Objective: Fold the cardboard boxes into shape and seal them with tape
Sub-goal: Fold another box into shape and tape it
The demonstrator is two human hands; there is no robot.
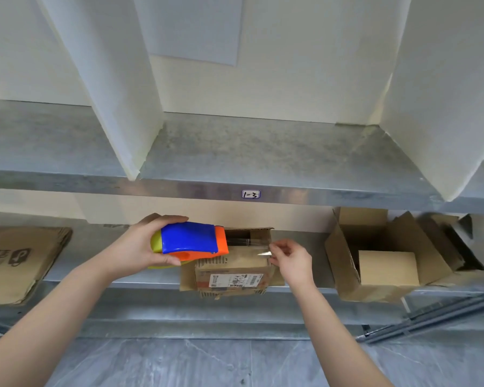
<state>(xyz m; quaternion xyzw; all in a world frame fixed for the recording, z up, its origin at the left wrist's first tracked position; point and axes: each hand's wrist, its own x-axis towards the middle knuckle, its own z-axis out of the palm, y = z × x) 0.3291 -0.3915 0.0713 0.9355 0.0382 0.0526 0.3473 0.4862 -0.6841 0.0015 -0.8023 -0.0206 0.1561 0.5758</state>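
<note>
- Brown cardboard box [232, 263] sits at the front edge of the lower shelf [101, 279], between the two hands, label side toward the person. A dark gap shows at its top.
- Clear tape [248, 243] stretches left to right just above the box top, from the dispenser's mouth to the box's right edge.
- Right hand [291, 256] pinches the tape's free end at that right edge, so it is the nearer hand.
- Left hand [136, 247] grips the blue-and-orange tape dispenser [190, 238], just left of the box.
- Judging by this, the strip must next come down onto the top.
- Flattened cardboard [20, 261] lies far left; an open box [375, 247] holding a smaller one stands to the right.
</note>
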